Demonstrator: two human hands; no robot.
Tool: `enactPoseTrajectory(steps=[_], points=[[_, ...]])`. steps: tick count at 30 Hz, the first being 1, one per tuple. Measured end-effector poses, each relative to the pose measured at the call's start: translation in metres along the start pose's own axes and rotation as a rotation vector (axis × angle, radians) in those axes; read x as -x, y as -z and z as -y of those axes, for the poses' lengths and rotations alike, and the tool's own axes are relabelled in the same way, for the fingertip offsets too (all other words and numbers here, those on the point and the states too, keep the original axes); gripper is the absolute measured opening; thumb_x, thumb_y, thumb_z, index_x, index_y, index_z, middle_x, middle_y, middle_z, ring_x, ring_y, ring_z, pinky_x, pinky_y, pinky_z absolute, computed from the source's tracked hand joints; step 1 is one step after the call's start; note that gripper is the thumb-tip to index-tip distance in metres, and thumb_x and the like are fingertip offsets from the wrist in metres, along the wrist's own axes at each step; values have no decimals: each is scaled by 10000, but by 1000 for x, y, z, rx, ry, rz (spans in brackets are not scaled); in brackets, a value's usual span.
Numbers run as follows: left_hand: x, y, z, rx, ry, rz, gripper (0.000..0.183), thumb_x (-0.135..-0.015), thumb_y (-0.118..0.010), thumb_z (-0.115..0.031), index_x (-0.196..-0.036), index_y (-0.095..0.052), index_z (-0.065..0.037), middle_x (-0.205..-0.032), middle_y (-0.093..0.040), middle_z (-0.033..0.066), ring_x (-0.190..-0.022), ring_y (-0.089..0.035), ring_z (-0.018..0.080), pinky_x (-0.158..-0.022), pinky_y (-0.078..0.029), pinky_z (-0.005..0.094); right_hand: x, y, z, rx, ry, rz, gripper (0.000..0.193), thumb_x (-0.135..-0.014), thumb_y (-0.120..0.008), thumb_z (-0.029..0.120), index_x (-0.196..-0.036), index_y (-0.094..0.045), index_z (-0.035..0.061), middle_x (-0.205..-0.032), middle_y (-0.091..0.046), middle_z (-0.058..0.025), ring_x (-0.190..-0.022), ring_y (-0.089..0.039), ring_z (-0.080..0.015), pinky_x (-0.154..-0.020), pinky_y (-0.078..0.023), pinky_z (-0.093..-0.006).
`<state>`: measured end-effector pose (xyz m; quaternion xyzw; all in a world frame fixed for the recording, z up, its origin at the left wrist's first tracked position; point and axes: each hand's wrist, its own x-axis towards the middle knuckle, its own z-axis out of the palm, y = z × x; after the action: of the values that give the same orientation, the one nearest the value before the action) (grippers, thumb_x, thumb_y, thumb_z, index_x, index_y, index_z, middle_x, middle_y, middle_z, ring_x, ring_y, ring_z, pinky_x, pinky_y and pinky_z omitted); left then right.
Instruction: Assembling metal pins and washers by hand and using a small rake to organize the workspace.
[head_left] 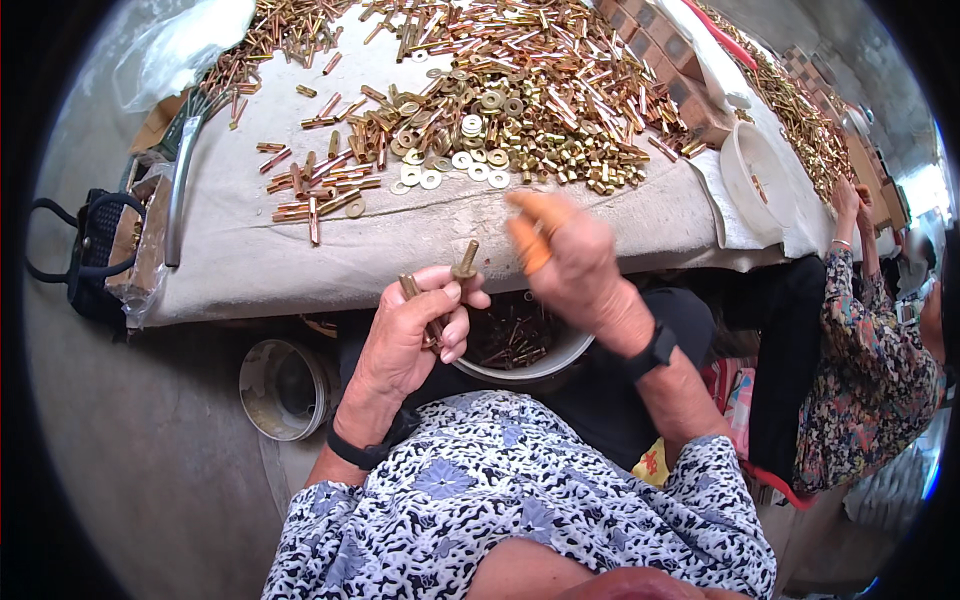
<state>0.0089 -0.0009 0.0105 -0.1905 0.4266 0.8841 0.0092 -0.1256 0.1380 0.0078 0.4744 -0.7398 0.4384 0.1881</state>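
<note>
My left hand (405, 335) is closed around a few brass-coloured bolts. One bolt (467, 262) stands up between thumb and fingers with a washer around its shank; another bolt (412, 290) lies against the palm side of the thumb. To the right, my right hand (580, 260), with orange covers on its fingers, hovers at the table's front edge. It is smeared by motion, so whether it holds anything cannot be told. Beyond it lie flat washers (462, 160) and a heap of small brass-coloured nuts (590, 150).
Loose coppery metal sleeves (325, 185) cover much of the cloth-covered table (230, 270). Below its edge, a white bucket (530, 372) holds dark metal pieces. Another bucket (285, 390) stands at the left. A plastic tub (750, 185) and a co-worker (870, 350) are at the right.
</note>
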Motion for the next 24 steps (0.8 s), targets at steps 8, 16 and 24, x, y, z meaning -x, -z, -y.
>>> enactPoseTrajectory(steps=[8, 16, 24], points=[[-17, -8, -19, -177, -38, -6, 287, -935, -561, -239, -996, -585, 40, -578, -484, -28, -367, -310, 13, -320, -240, 178, -56, 15, -73, 549, -200, 99, 146, -827, -585, 175, -825, -594, 29, -813, -590, -139, -678, -609, -315, -592, -495, -386], [-37, -10, -16, -256, -96, -75, 283, -922, -587, -248, -927, -605, 34, -572, -482, -27, -350, -304, 15, -307, -228, 177, -39, 3, -83, 320, -223, -68, 128, -804, -615, 164, -817, -578, 42, -794, -605, -158, -732, -622, -330, -637, -493, -416], [-40, -13, -14, -270, -92, -124, 248, -910, -599, -219, -933, -611, 28, -605, -533, -1, -349, -312, 15, -305, -229, 177, -44, 5, -82, 334, -222, 20, 145, -801, -660, 170, -885, -642, 53, -695, -619, -135, -657, -623, -291, -583, -487, -373]])
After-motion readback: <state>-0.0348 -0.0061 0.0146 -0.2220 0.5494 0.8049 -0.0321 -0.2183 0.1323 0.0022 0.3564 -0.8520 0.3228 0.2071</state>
